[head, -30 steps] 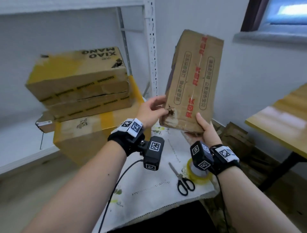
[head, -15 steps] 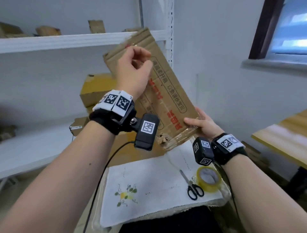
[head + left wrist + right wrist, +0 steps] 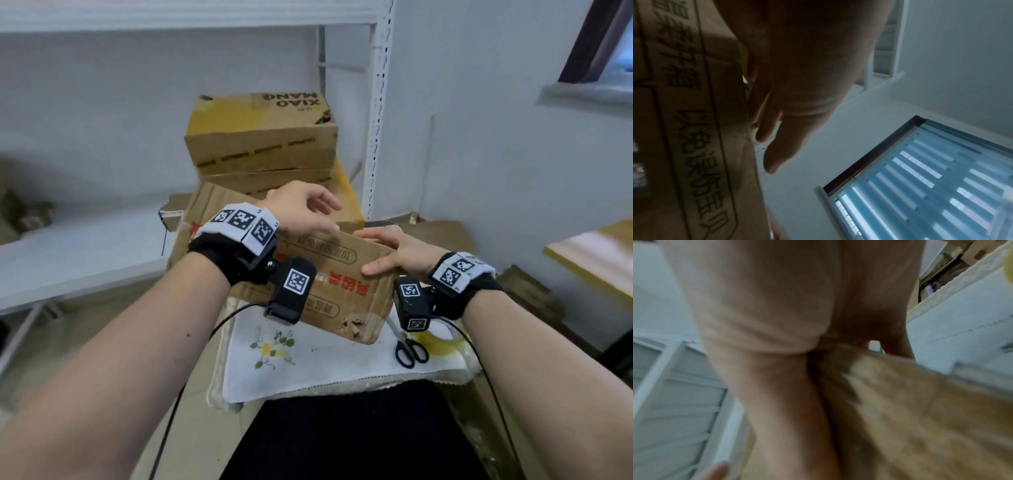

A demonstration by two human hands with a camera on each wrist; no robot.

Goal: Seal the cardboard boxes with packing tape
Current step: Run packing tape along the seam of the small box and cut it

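A flattened cardboard box (image 3: pixel 342 274) with red and black print lies tilted low over the white cloth (image 3: pixel 325 363). My right hand (image 3: pixel 394 251) grips its right end, thumb on the printed face and fingers over the far edge. In the right wrist view the box (image 3: pixel 920 418) runs into the crook of my right hand's (image 3: pixel 777 321) thumb. My left hand (image 3: pixel 318 214) hovers at the box's far edge with relaxed fingers. In the left wrist view these fingers (image 3: pixel 768 128) hang beside the box (image 3: pixel 684 129). A yellow tape roll (image 3: pixel 442 339) lies half hidden behind my right wrist.
Black scissors (image 3: pixel 411 351) lie on the cloth beside the tape. Taped boxes (image 3: pixel 263 137) are stacked behind, next to a white shelf upright (image 3: pixel 376 102). A wooden table (image 3: pixel 596 253) stands at the right, with cardboard scraps (image 3: pixel 527 291) on the floor below.
The box has come down from upright in the air to nearly flat over the cloth. My left hand has let go of its top edge and dropped to the far edge.
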